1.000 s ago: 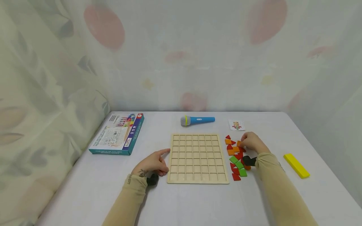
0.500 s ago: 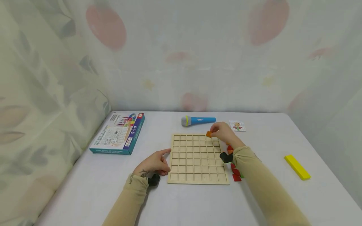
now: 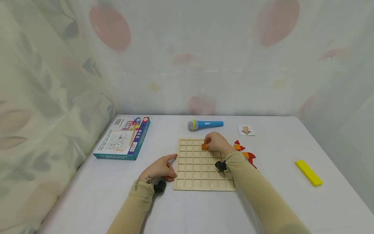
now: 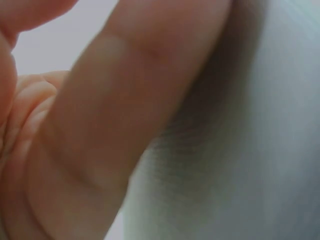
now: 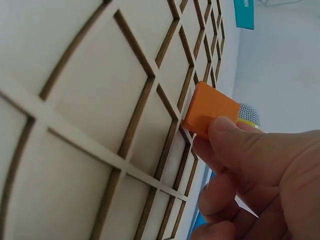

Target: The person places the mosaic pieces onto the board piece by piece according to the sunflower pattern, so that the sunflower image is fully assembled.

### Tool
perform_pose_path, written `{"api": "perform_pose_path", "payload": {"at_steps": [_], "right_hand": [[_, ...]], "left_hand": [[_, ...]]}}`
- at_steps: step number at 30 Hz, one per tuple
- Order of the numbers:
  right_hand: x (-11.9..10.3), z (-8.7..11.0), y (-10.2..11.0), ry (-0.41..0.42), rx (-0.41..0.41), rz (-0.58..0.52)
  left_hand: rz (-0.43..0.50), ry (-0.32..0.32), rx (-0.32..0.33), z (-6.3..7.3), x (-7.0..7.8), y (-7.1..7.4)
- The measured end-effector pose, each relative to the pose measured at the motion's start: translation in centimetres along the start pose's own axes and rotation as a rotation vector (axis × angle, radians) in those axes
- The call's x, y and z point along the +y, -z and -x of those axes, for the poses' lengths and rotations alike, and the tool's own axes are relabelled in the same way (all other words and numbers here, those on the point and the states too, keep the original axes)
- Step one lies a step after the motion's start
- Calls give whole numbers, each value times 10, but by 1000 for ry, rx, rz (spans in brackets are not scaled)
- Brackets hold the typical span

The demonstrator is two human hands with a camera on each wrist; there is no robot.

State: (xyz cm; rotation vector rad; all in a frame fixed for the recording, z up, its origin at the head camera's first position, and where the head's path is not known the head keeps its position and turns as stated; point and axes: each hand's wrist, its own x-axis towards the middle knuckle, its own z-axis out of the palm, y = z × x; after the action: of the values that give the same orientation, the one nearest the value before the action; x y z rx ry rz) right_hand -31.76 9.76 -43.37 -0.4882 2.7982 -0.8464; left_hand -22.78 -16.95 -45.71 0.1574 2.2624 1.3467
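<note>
Right hand (image 3: 217, 143) had a firm pinch, thumb against a fingertip, no slack, on one orange tile (image 5: 207, 111). Tile sat over the far part of the board (image 3: 194, 167), around the middle columns, tilted to the grid in the right wrist view; couldn't tell if it touched the wood. Held by one end only, presumably so the rest stayed free of the fingers above the cells.

Left hand (image 3: 157, 168) held nothing I could see: index out straight, tip at the board's left edge, thumb beside that edge, probably to steady it. Left wrist view too blurred to add more.

Loose pieces (image 3: 249, 155), red and orange, lay right of the board, likely there for easy reach; the right sleeve (image 3: 257, 185) cut across the view of them and the board's near right corner. Printed card (image 3: 246, 130) lay beyond them, picture up. Microphone (image 3: 205, 124) lay behind the board, box (image 3: 121, 139) far left, yellow bar (image 3: 308, 173) well off right. None of these blocked the hands.
</note>
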Motion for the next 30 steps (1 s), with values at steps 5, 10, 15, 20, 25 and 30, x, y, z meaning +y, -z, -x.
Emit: {"api": "perform_pose_path", "payload": {"at_steps": [5, 10, 15, 20, 25, 30], "right_hand": [[-2, -4, -3, -16, -1, 10], [-4, -5, -6, -35, -3, 31], [-8, -4, -9, -60, -6, 80], [-9, -3, -13, -79, -10, 123], [-9, -1, -13, -39, 4, 166], [2, 9, 14, -38, 65, 123]], "left_hand": [[0, -1, 4, 0, 1, -1], [-6, -2, -3, -1, 1, -2], [3, -1, -7, -1, 0, -1], [6, 0, -14, -1, 0, 0], [10, 8, -17, -3, -2, 0], [7, 11, -17, -3, -4, 1]]}}
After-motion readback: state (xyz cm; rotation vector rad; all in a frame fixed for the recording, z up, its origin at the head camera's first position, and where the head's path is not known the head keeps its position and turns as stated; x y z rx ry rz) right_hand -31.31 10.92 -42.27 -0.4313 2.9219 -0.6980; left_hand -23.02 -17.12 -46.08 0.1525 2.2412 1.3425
